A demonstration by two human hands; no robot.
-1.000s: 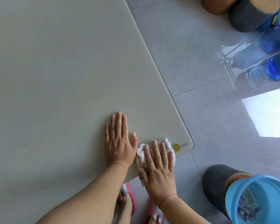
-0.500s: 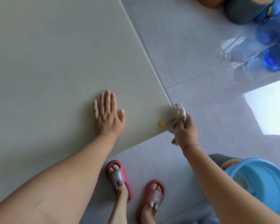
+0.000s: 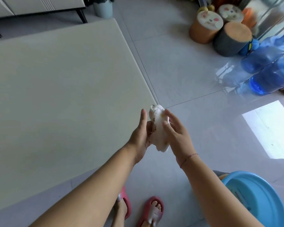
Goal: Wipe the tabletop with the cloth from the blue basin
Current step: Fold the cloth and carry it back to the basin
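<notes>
The cloth is white with small yellow and brown printed marks, crumpled into a loose wad and held in the air off the bench, above the floor just beside the bench's near right corner; the left hand cups it from the left and the fingers of the right hand curl over it from the right. The bench is a pale beige, smooth, rectangular top with rounded corners. The blue basin is a round light-blue plastic vessel with a printed picture inside, standing upright at the lower right, well apart from the bench and partly cut off by the edge of view.
</notes>
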